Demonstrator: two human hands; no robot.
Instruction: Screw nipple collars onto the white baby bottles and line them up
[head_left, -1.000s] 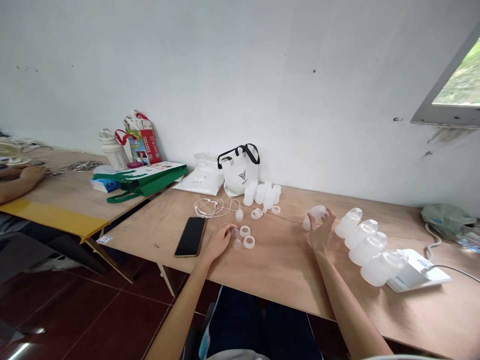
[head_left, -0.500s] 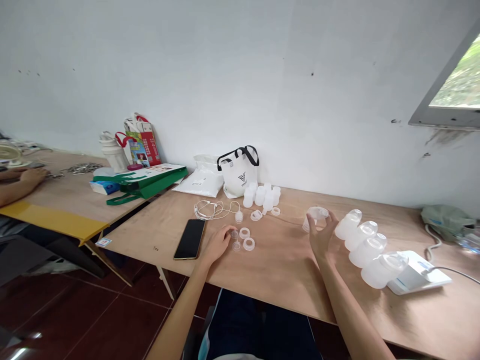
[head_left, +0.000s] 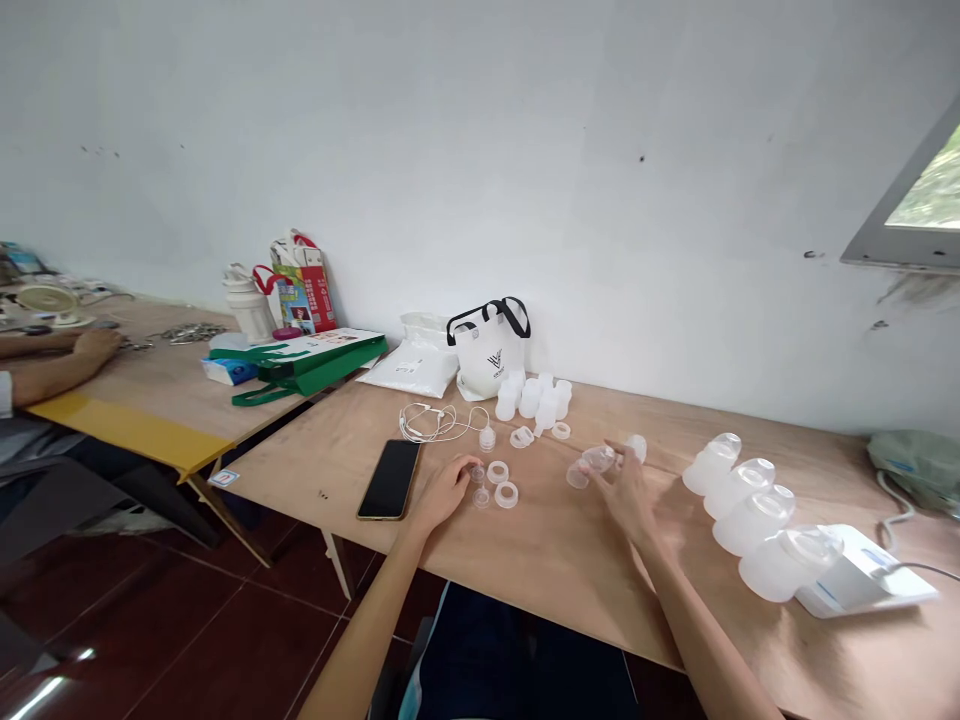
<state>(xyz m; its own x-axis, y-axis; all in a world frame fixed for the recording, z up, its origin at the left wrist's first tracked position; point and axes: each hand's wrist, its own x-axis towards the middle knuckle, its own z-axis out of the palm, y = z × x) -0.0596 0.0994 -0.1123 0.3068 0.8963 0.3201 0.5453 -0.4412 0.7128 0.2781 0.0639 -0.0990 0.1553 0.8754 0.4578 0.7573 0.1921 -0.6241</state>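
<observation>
My left hand rests on the table with relaxed fingers, its fingertips beside two small clear nipple-shaped pieces. Two whitish rings lie just to their right. Further right, my right hand has its thumb and fingers around a clear dome cap. Touching or very near that cap on its left is another clear piece. Behind the right fingers a small translucent whitish piece is partly hidden. Several frosted baby bottles with clear caps stand in a slanting row at the right.
A black phone, white earphones and a small capped piece lie left of centre. Small frosted bottles cluster before a white bag. A white box with a cable sits right. Another person's hand rests on the left table.
My right hand has moved left and lower over the table, with the clear cap at its fingers. The left hand stays beside the small clear pieces. The view has shifted slightly left.
</observation>
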